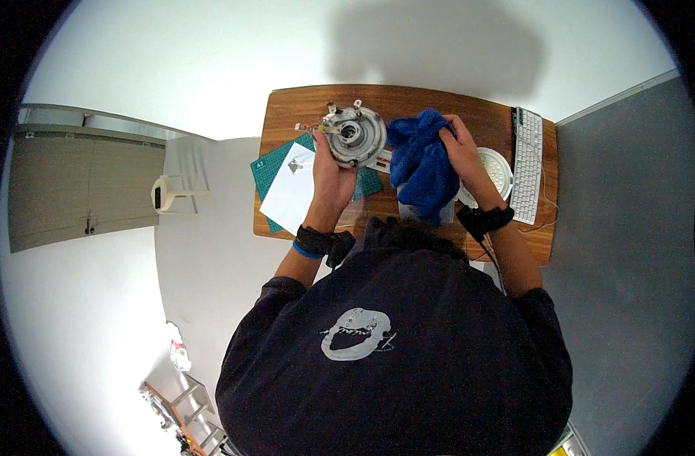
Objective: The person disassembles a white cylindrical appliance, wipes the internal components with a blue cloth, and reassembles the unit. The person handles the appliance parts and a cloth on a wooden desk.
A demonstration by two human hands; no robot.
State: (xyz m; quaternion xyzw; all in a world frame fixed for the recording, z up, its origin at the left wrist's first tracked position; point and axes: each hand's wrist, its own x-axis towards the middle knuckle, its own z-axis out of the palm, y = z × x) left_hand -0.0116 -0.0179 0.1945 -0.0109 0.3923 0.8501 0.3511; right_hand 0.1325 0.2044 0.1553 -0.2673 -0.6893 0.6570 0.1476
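In my left hand [334, 178] I hold a round metal heating plate [366, 140] up above the table. Its underside faces me, showing a raised ring, a hole in the middle and small metal terminals on its far and left edges. The fingers behind the plate are mostly hidden. My right hand [466, 156] grips a bunched blue cloth [423, 171], which hangs just right of the plate, seemingly apart from it. Part of a white object [382, 160] shows between plate and cloth; its kind cannot be made out.
On the brown wooden table [469, 106] lie a green cutting mat [265, 178] and a white paper sheet [287, 194] at left. A round white panel with dots [496, 173] and a white keyboard [527, 163] are at right. Off the table's left stands a pale chair [163, 194].
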